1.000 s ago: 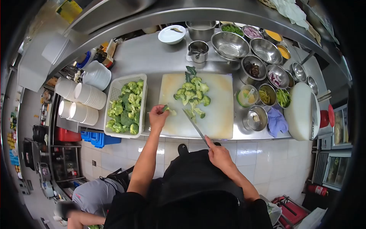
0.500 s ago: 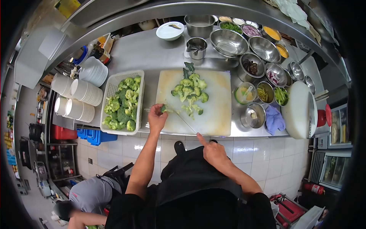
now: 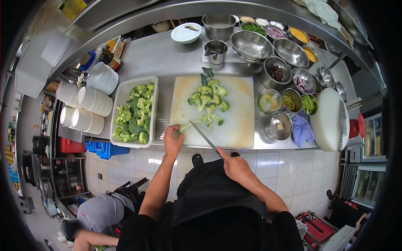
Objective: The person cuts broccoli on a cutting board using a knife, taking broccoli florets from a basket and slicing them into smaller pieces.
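Observation:
My left hand (image 3: 172, 137) is at the left front edge of the white cutting board (image 3: 240, 125), its fingers closed round a small broccoli floret (image 3: 183, 128) with the stem pointing right. My right hand (image 3: 235, 166) grips a knife (image 3: 203, 136) in front of the board, the index finger stretched along it. The blade slants up and left over the board, its tip close to the floret's stem. Beyond the tip lies a pile of cut broccoli (image 3: 209, 97), with dark leaves at its far end. A white basket (image 3: 155, 94) of broccoli florets stands left of the board.
Stacked white bowls (image 3: 93, 100) stand at far left. Steel bowls (image 3: 251, 46) of ingredients crowd the right and back. A purple cloth (image 3: 301, 129) lies near the right front edge, beside an upright white round board (image 3: 324, 121). Another person (image 3: 104, 213) bends down at lower left.
My left hand has moved slightly toward me with the floret. The knife blade has turned, showing more of its flat side. A dark shape has appeared at the lower right.

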`<state>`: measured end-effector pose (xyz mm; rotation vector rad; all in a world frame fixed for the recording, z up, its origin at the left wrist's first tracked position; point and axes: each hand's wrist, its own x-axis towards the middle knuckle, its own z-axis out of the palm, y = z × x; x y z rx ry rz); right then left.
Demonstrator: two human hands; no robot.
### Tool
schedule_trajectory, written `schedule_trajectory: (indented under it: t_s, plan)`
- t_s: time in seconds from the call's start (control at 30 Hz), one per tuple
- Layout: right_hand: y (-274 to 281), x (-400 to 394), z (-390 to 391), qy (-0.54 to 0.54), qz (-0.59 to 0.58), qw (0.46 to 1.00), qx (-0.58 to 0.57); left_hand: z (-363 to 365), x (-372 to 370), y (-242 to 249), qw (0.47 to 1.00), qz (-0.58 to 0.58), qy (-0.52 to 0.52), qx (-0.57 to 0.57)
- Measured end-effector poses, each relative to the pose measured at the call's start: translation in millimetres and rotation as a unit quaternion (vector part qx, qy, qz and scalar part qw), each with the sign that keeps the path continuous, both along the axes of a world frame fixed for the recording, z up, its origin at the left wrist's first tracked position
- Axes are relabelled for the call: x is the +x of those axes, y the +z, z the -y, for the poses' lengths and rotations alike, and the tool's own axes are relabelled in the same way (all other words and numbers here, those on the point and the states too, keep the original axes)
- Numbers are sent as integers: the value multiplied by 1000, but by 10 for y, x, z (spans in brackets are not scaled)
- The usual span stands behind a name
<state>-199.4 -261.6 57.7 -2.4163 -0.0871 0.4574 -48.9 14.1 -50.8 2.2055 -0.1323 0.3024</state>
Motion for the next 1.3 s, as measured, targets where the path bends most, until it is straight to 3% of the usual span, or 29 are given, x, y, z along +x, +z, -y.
schedule_trajectory:
  t_s: [0.17,0.3,0.37,0.43,0.5,0.57,0.67,0.73,0.8,0.9,0.97,1.0,1.07,1.1,1.17,1.3]
  plan:
    - [-50,4,-111,1,-39,999,37,84,-87,16,997,49,-8,51]
    - [-90,70,-110,3,-65,997,30,54,-59,76,1000,-12,-11,23]
    - [-66,83,-5,0,-89,996,22,-46,17,223,1000,10,-15,11]
    - [-93,16,92,7,-97,994,55,-211,185,539,998,53,24,-14]
    - [-113,-36,141,0,-93,992,82,-224,392,1293,976,162,114,86]
    - [-158,-8,113,-9,-82,992,98,-154,615,1619,935,251,159,195]
    - [-246,210,-101,2,-24,992,125,40,1174,1135,990,76,-88,78]
    - [-453,447,-287,15,-24,993,113,407,1446,529,976,-28,-188,105]
    - [-448,604,-347,24,-24,994,104,608,1648,116,960,-3,-237,151]
    - [-379,656,-244,-29,-140,977,159,708,1759,-71,957,-96,-196,192]
    - [-527,452,-67,-55,-70,985,145,566,1580,187,972,-169,-144,81]
    - [-598,333,12,-65,-49,987,142,460,1453,303,970,-173,-147,86]
    - [-692,104,107,-107,189,971,98,254,1180,482,972,-194,-112,-72]
    - [-599,60,90,-106,183,972,102,194,1056,487,971,-200,-109,-69]
    - [-239,-27,80,-81,49,995,29,104,823,464,969,-219,-69,-93]
    - [64,-26,-61,-22,39,999,-22,158,566,387,976,-209,-11,-61]
